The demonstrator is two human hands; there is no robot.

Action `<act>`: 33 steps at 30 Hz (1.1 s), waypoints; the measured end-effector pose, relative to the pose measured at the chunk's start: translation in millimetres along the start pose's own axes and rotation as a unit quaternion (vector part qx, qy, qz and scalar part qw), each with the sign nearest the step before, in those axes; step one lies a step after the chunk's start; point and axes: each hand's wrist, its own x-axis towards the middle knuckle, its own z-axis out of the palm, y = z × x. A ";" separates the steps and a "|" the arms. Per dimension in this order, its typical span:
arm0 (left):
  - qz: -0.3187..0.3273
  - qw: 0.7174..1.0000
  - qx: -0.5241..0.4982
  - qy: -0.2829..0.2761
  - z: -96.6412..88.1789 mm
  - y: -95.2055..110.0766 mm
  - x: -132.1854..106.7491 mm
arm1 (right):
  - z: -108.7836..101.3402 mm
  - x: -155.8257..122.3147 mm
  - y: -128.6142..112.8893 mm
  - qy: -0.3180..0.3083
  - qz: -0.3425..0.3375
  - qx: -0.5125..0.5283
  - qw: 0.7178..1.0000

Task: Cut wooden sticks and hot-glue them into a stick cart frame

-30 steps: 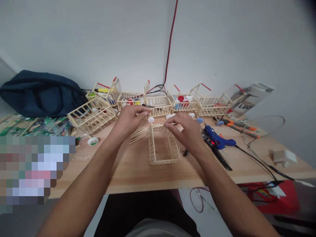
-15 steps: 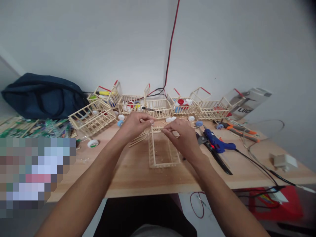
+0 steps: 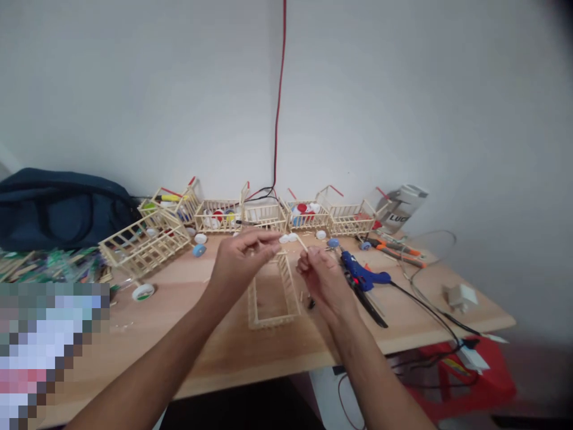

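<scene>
Hands over a stick frame, right one pinching a short stick

Person at a wooden table point(image 3: 215, 370), both bare hands up above the work. Right hand point(image 3: 323, 278): thumb and fingers closed on a short stick point(image 3: 302, 242), pale, one end poking up and toward the left hand. Left hand point(image 3: 244, 257): fingers stretched forward, thumb a little below them, gap showing; palm side hidden from me. Hands near each other, not touching.

Stick frame point(image 3: 290, 286): lying on the table between the forearms, long rectangle, far end just under the fingertips and partly covered by the left hand. Slatted sides, near edge in plain view.

Right of the frame: blue glue gun point(image 3: 364, 276), nozzle pointing away from the person, overlapping a black-handled tool point(image 3: 371, 309). Farther right, orange-handled pliers point(image 3: 398, 249) and a white adapter point(image 3: 461, 296).

Behind: stick carts point(image 3: 351, 222) lined up along the wall, red-tipped handles, some with coloured caps inside. White caps point(image 3: 289, 237) beyond the fingertips. Left side: tilted slatted cart point(image 3: 145, 245), white cap point(image 3: 143, 292) at its near end, dark blue bag point(image 3: 67, 209) against the wall.
</scene>
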 end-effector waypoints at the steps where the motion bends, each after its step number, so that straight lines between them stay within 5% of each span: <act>1: -0.023 0.999 -0.033 -0.027 5.4 2.0 -2.0 | 7.6 -2.7 -0.1 -0.009 0.009 0.033 0.999; 4: -0.011 0.995 -0.085 -0.048 14.7 10.7 -6.0 | 25.4 -12.5 -5.0 -0.025 -0.010 0.018 0.999; 9: 0.010 0.996 -0.082 -0.025 10.3 26.5 -8.4 | 28.0 -25.6 -21.3 -0.026 -0.132 -0.189 0.973; 14: -0.102 0.975 -0.196 0.013 -9.8 22.9 -1.8 | -28.7 -28.2 -35.2 0.057 -0.263 -0.383 0.884; 18: -0.120 0.962 -0.242 0.036 -24.9 11.0 7.5 | -119.2 -31.8 -41.4 0.168 -0.227 -0.538 0.794; 20: -0.114 0.963 -0.238 0.062 -26.7 4.0 9.8 | -157.6 -33.9 -43.8 0.167 -0.208 -0.624 0.734; 22: -0.108 0.966 -0.222 0.078 -25.5 -3.0 9.7 | -180.8 -33.1 -45.7 0.140 -0.192 -0.666 0.707; 26: -0.111 0.975 -0.179 0.072 -23.4 -14.3 5.1 | -186.8 -19.7 -43.7 0.011 -0.115 -0.769 0.628; 33: -0.142 0.966 -0.195 0.090 -29.2 -22.9 2.3 | -183.8 8.7 -27.1 -0.030 -0.062 -0.774 0.629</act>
